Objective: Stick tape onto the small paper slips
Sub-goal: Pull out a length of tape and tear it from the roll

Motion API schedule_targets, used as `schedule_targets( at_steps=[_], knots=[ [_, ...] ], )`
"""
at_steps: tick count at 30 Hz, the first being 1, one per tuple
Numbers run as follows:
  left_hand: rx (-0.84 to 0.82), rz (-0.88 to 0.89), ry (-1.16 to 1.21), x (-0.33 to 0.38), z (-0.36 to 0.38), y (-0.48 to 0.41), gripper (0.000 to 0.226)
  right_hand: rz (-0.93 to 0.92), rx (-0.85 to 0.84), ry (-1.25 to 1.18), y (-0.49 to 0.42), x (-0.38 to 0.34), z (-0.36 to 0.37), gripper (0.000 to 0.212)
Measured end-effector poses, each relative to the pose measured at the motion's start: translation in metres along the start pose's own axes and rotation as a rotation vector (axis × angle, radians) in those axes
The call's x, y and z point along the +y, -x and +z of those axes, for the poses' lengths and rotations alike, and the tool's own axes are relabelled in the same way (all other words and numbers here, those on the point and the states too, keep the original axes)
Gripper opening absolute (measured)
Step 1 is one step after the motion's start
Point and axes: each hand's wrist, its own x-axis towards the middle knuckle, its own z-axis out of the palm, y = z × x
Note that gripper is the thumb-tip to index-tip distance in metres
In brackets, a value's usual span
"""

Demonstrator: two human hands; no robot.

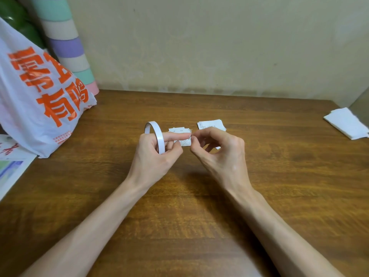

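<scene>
Reaching from the near edge of the desk (279, 196), the left hand (153, 158) grips the tape roll (159, 136), the right hand (221, 154) pinches the tape end (190, 134), both over paper slips (177, 129) mid-desk, a second stack (211, 124) just beyond, with open wood out to a plastic bag (40, 96) at the left edge and folded paper (347, 122) by the far right corner.

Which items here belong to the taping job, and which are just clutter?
Job: tape roll held in the left hand; slip pinched by the right hand; slip pile.
Lying about: bag; striped tube; folded paper; printed sheets.
</scene>
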Motion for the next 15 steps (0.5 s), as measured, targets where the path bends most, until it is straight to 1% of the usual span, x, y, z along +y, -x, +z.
schedule_targets(
  at_steps=[6, 15],
  knots=[
    [0.004, 0.003, -0.002, -0.0017, -0.0006, -0.0008, 0.033, 0.013, -0.036, -0.03, -0.0004, -0.0005, -0.001, 0.003],
    [0.007, 0.027, -0.007, -0.0008, -0.0006, 0.0006, 0.034, 0.008, -0.044, -0.073, -0.0006, -0.0036, -0.0035, 0.005]
  ],
)
